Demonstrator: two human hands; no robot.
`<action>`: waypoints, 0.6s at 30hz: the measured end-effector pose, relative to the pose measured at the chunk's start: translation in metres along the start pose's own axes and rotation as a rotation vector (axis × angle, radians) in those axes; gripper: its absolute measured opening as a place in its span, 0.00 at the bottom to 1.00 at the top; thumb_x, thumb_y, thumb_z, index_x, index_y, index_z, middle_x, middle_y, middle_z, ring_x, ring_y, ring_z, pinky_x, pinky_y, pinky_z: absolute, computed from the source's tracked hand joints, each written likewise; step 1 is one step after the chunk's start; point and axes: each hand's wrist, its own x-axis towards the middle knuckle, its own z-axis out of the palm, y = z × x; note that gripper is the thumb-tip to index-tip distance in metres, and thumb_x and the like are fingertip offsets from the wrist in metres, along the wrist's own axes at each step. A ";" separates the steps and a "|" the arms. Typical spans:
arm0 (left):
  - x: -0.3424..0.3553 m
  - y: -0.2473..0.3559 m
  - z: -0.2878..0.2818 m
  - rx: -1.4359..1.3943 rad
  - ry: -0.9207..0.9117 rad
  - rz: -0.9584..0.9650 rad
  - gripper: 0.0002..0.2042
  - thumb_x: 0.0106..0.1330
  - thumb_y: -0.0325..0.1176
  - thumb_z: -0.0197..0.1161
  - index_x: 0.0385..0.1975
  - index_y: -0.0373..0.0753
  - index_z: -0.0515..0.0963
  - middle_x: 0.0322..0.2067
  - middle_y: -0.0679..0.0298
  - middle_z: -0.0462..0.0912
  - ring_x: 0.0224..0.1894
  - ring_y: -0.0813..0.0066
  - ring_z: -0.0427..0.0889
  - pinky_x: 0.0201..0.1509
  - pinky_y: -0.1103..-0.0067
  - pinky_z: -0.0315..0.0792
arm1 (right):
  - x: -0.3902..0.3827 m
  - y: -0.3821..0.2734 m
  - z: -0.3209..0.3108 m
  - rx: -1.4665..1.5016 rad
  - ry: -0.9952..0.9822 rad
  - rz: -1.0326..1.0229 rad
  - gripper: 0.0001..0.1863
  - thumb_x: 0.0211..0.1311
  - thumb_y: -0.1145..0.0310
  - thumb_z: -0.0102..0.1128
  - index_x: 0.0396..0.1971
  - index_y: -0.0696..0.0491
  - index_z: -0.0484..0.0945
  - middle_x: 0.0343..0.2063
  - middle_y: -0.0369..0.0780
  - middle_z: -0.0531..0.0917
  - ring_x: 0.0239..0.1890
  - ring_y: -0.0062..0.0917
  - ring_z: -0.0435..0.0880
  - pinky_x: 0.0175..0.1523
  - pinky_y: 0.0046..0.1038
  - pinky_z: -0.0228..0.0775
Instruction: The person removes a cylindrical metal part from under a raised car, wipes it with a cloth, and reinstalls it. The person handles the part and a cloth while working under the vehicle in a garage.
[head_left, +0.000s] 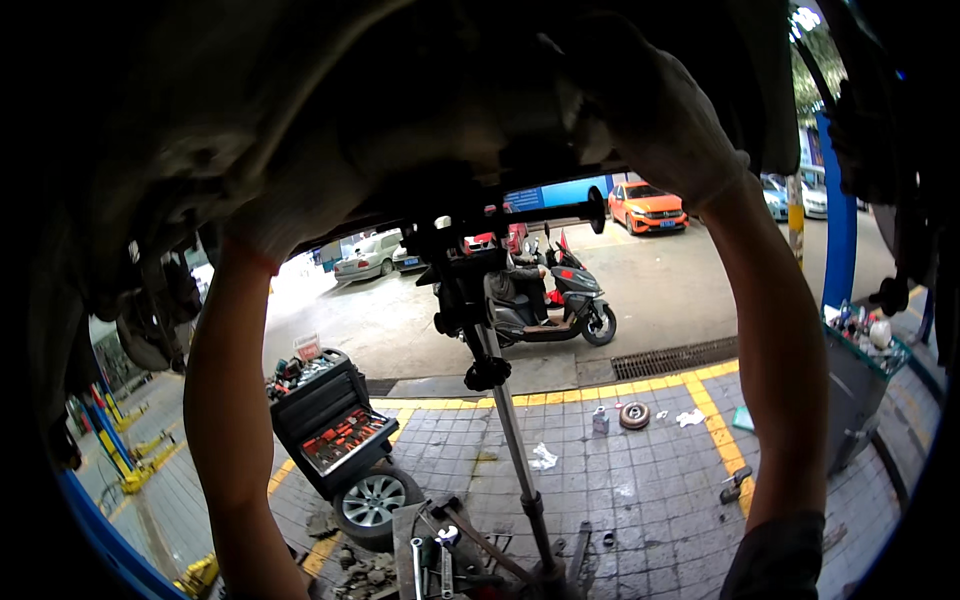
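Both my arms reach up to the dark underside of a raised vehicle (430, 130). My left hand (295, 205), in a pale work glove, is at the left part of a long, bulky part under the vehicle; its fingers are lost in shadow. On the right, my right hand (675, 130), gloved too, reaches higher against the same part, and its fingertips are hidden in the dark. Between my arms stands an upright support jack (510, 420) with a shiny pole. Its black head (465, 265) sits just below the part; whether they touch I cannot tell.
Below left stand a tool cart (330, 420) with an open drawer and a wheel (375, 505). Wrenches (447, 565) lie near the jack's foot. A cluttered cabinet (865, 370) and blue post (838, 220) stand right. Beyond are a person on a scooter (560, 300) and an orange car (648, 208).
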 end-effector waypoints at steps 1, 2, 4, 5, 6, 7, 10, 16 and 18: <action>0.000 0.002 0.003 0.031 0.017 -0.050 0.27 0.70 0.47 0.64 0.63 0.38 0.75 0.54 0.54 0.84 0.50 0.61 0.85 0.57 0.67 0.79 | -0.004 0.001 -0.006 0.019 -0.020 0.002 0.20 0.66 0.75 0.62 0.58 0.56 0.77 0.51 0.45 0.82 0.50 0.36 0.86 0.53 0.31 0.83; 0.000 0.003 0.004 0.060 0.026 -0.104 0.27 0.70 0.47 0.64 0.63 0.38 0.74 0.55 0.53 0.83 0.52 0.59 0.85 0.59 0.66 0.78 | -0.009 0.001 -0.012 0.039 -0.040 0.004 0.16 0.71 0.73 0.57 0.56 0.60 0.78 0.47 0.47 0.84 0.48 0.34 0.85 0.52 0.29 0.81; -0.002 0.006 0.005 0.058 0.035 -0.139 0.29 0.70 0.47 0.64 0.66 0.38 0.72 0.60 0.49 0.80 0.60 0.54 0.81 0.65 0.65 0.74 | -0.024 0.000 -0.015 0.619 0.241 0.339 0.15 0.74 0.69 0.57 0.55 0.58 0.78 0.49 0.42 0.84 0.46 0.25 0.85 0.50 0.29 0.81; -0.002 0.006 0.006 0.006 -0.006 -0.175 0.29 0.70 0.47 0.64 0.66 0.38 0.71 0.61 0.48 0.80 0.60 0.53 0.80 0.65 0.65 0.73 | -0.040 -0.002 -0.019 0.726 0.289 0.498 0.16 0.73 0.69 0.58 0.57 0.57 0.78 0.51 0.42 0.84 0.48 0.26 0.85 0.51 0.29 0.81; -0.004 0.005 0.006 -0.029 -0.076 -0.233 0.29 0.70 0.46 0.64 0.67 0.37 0.71 0.61 0.48 0.79 0.61 0.53 0.80 0.65 0.65 0.73 | -0.060 -0.003 -0.034 0.618 0.214 0.627 0.17 0.72 0.69 0.59 0.58 0.56 0.78 0.52 0.42 0.84 0.49 0.28 0.86 0.52 0.30 0.81; -0.004 0.000 0.006 -0.051 -0.128 -0.308 0.29 0.70 0.46 0.63 0.67 0.37 0.70 0.61 0.47 0.79 0.61 0.52 0.79 0.66 0.65 0.73 | -0.082 -0.007 -0.045 0.473 0.118 0.686 0.18 0.72 0.69 0.59 0.59 0.54 0.78 0.53 0.43 0.84 0.51 0.30 0.86 0.54 0.30 0.81; -0.013 -0.011 0.010 0.137 -0.032 -0.099 0.26 0.70 0.39 0.61 0.66 0.35 0.71 0.61 0.46 0.78 0.62 0.48 0.78 0.65 0.64 0.72 | -0.143 -0.035 -0.041 -0.252 0.000 0.529 0.27 0.66 0.77 0.63 0.65 0.51 0.75 0.58 0.43 0.81 0.54 0.36 0.85 0.55 0.34 0.84; -0.024 -0.028 0.005 0.421 -0.158 0.127 0.24 0.72 0.34 0.55 0.67 0.36 0.70 0.67 0.49 0.72 0.69 0.54 0.71 0.74 0.64 0.64 | -0.255 -0.143 -0.044 0.461 0.108 1.089 0.23 0.81 0.61 0.49 0.68 0.56 0.72 0.60 0.44 0.81 0.63 0.31 0.79 0.64 0.34 0.75; -0.023 -0.020 -0.003 0.289 -0.144 -0.008 0.26 0.73 0.33 0.54 0.70 0.37 0.65 0.70 0.51 0.70 0.71 0.58 0.69 0.76 0.66 0.61 | -0.273 -0.174 -0.039 0.332 0.065 1.236 0.25 0.83 0.56 0.43 0.66 0.58 0.72 0.55 0.44 0.82 0.57 0.29 0.82 0.59 0.30 0.76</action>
